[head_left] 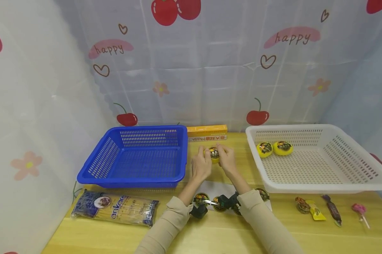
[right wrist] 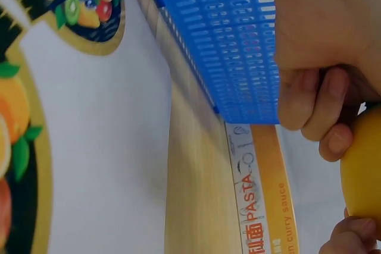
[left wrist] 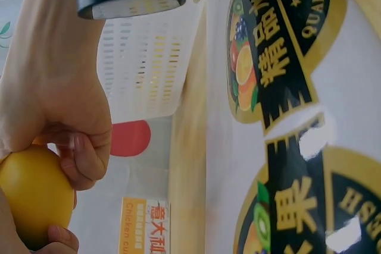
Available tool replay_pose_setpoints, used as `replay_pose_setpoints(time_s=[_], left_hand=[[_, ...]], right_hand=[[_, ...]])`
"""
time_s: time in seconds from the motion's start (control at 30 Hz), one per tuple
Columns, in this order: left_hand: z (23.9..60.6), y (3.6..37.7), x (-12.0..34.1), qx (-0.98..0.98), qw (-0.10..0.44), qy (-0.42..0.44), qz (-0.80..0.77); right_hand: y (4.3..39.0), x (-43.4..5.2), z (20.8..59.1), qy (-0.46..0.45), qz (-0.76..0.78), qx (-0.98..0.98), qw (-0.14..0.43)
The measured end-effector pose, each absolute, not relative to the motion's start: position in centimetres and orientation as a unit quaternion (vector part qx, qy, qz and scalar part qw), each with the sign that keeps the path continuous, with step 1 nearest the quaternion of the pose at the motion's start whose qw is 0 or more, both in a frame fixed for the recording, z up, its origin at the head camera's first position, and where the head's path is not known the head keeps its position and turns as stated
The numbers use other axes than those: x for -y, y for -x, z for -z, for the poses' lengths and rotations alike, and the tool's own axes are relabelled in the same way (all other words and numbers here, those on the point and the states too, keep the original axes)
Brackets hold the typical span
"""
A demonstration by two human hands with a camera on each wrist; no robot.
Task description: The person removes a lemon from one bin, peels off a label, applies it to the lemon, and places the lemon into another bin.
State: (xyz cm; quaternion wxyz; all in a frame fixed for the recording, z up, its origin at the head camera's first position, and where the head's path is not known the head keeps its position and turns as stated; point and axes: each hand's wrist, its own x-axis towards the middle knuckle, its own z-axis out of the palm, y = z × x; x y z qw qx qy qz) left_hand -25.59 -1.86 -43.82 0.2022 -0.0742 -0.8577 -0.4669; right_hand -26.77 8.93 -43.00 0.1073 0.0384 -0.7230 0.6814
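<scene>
Fingers: we have both hands on one small yellow ball (head_left: pixel 214 154); the left hand (head_left: pixel 201 167) and the right hand (head_left: pixel 227 161) curl round it from either side, fingertips (left wrist: pixel 83 165) wrapped over its curve, so both are grasping it
Ball: it sits between our hands, held just above the surface (head_left: pixel 210 236), in the gap between the two baskets; a dark round label faces up
Handling: we judge it light and firm, with a smooth glossy skin that could slip, so we would take it across its widest part, thumbs on one side and fingers on the other, and keep off the sticker
Sticker sheet: a white sheet (head_left: pixel 216 192) with round fruit labels lies on the surface just under our wrists; the wrist views show those labels large and close
Blue basket: the blue basket (head_left: pixel 137 157) stands to our left
White basket: the white basket (head_left: pixel 321 158) stands to our right and holds two more yellow balls (head_left: pixel 274 148), side by side, both labelled
Further out: a yellow box (head_left: pixel 207 133) lies behind our hands, a noodle packet (head_left: pixel 114 208) at front left, and some wrapped sweets (head_left: pixel 330 210) at front right
</scene>
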Motion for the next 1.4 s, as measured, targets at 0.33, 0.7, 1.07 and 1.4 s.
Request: replay_pose_setpoints(time_s=[0.33, 0.7, 1.07, 1.4], left_hand=[[43.8, 25.9, 1.7, 0.855, 0.207, 0.065, 0.471], [44.0, 25.6, 1.7, 0.867, 0.223, 0.087, 0.438], [43.5, 25.7, 1.7, 0.804, 0.306, 0.096, 0.501], [43.7, 25.4, 0.0, 0.799, 0.219, 0.133, 0.544]], right_hand=[[26.6, -9.5, 43.2, -0.013, -0.693, 0.713, 0.109], [25.8, -9.8, 42.4, -0.04, -0.62, 0.782, 0.039], [25.7, -11.3, 41.0, 0.023, -0.675, 0.737, 0.017], [23.8, -15.4, 36.7, -0.013, -0.689, 0.725, -0.004]])
